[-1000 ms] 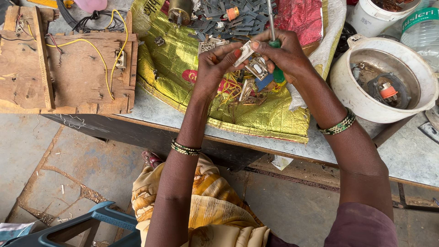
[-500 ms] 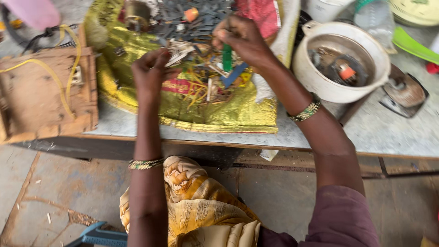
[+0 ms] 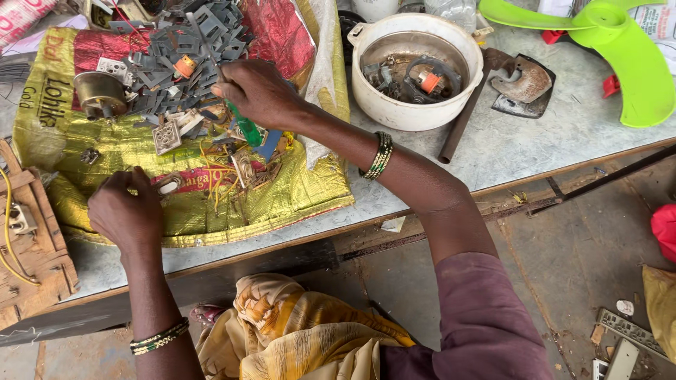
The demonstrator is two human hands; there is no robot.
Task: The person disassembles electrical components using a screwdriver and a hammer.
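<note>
Left hand (image 3: 127,214) lower — near sack (image 3: 141,148) edge

The right hand (image 3: 259,91) covers the upper part of the green-handled screwdriver (image 3: 244,127), so its grip on the handle is not fully visible, and the thin shaft above the hand is blurred against the grey metal pieces (image 3: 183,49). The left hand (image 3: 127,211) is closed with its back to the camera; what the fingertips pinch is hidden. Just left of this hand, the wooden board (image 3: 32,253) is cut by the picture's edge. The small parts between the two hands are too tangled to tell apart. Far right of the right hand, the green fan blade (image 3: 627,63) runs out of the frame. Inside the white pot (image 3: 415,112) the parts are too small to identify.
</note>
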